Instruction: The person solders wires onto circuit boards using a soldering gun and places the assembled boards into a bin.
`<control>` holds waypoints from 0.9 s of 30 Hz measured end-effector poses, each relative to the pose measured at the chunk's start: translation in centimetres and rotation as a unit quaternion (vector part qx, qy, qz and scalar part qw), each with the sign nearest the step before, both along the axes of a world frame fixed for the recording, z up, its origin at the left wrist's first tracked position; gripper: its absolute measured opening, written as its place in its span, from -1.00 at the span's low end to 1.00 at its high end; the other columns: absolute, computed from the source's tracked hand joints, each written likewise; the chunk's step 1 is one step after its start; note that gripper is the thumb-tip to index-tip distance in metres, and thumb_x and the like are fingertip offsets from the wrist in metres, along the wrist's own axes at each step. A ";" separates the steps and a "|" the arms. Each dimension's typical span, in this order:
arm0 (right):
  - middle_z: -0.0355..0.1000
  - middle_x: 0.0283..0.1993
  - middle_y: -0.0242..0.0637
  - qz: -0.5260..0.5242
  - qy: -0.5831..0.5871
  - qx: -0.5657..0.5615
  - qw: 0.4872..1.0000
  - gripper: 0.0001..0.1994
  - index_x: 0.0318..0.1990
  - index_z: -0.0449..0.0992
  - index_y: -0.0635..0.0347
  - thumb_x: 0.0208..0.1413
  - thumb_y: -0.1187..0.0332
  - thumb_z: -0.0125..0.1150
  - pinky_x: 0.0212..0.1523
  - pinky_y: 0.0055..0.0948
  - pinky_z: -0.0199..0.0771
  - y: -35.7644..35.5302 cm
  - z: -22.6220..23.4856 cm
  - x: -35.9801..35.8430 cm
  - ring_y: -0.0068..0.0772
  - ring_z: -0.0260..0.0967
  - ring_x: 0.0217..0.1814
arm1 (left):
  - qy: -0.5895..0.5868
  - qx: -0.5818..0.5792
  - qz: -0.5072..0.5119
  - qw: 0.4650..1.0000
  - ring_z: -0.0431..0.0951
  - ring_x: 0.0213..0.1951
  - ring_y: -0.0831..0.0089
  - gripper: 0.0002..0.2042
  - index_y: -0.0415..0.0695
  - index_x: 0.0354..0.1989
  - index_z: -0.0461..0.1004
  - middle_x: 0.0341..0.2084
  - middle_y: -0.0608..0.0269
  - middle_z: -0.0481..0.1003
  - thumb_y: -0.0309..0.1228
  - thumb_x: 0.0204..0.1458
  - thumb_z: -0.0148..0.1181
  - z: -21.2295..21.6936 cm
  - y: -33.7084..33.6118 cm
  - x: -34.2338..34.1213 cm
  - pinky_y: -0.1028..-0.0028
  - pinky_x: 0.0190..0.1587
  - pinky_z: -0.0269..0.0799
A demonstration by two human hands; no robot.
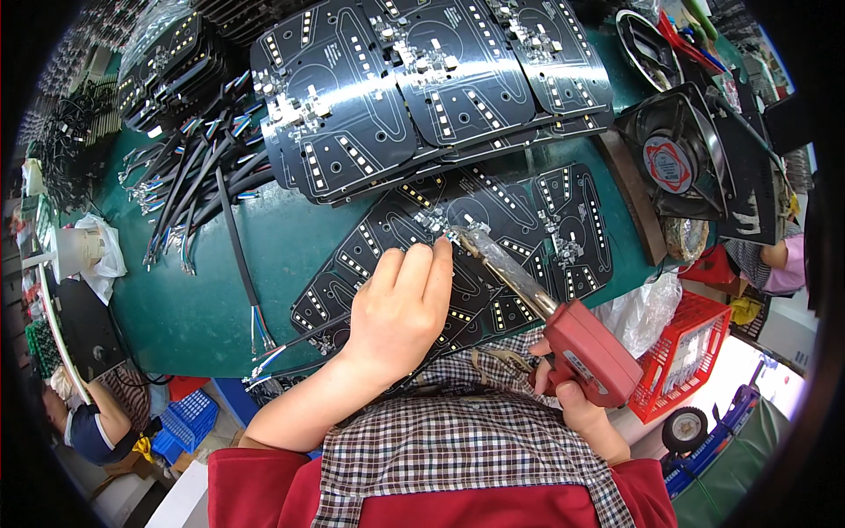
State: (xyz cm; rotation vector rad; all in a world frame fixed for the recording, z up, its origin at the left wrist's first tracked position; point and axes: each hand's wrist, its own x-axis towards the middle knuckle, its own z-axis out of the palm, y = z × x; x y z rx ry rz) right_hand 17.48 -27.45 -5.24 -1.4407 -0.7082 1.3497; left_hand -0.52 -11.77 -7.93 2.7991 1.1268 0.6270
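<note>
Partly, the work is screened by the hands: the left hand (396, 299) bends over a black LED circuit board (475, 286), its fingers together with the tips down by the bright components, and I cannot tell whether they pinch anything. The right hand (578, 409) is wrapped around the grip of a red soldering gun (594, 352), which hides some of its fingers; beyond the metal barrel, the slim tip is hard to make out just beside the left fingertips. Overlapping boards blur that board's outline, and a black cable (308, 335) with coloured wire ends passes out of sight at the left wrist. Beneath spreads a green tabletop (176, 304), carrying stacked LED boards (431, 79) crossed by glare and a heap of black cables (198, 172). At the right sit a square cooling fan (673, 158) and, lower, a red plastic crate (682, 352); a blue basket (189, 422) shows lower left, and 2 other people, 1 at each side (97, 422), are cut off near the dark rim
</note>
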 end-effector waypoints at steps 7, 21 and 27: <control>0.33 -0.26 -0.27 0.035 -0.058 -0.012 0.998 -0.38 -0.09 0.30 0.35 0.03 -0.13 0.10 -0.49 -0.57 0.25 0.4 0.4 -0.3 -0.58 0.26 -0.53 | -0.012 -0.004 -0.010 1.000 0.30 -0.50 0.50 -0.69 -0.25 -0.22 0.47 -0.56 0.33 0.22 -0.51 -0.24 0.10 -0.2 0.1 -0.2 0.63 -0.60 0.31; 0.43 -0.09 -0.13 0.040 -0.046 -0.017 0.998 -0.25 0.22 0.07 0.46 -0.09 0.35 0.35 -0.30 -0.65 0.48 -2.1 -1.3 0.6 -0.55 0.44 -0.27 | -0.017 -0.024 -0.009 1.000 0.30 -0.52 0.44 -0.70 -0.30 -0.24 0.48 -0.57 0.28 0.24 -0.58 -0.25 0.13 0.0 -0.3 0.1 0.56 -0.55 0.29; 0.44 -0.11 -0.10 0.065 -0.096 -0.004 0.993 -0.26 0.22 0.06 0.48 -0.06 0.33 0.32 -0.33 -0.67 0.45 -1.5 -1.1 0.4 -0.52 0.44 -0.31 | -0.001 0.014 -0.006 1.000 0.31 -0.51 0.52 -0.70 -0.29 -0.24 0.48 -0.55 0.33 0.24 -0.52 -0.24 0.10 -0.2 -0.3 0.2 0.66 -0.60 0.31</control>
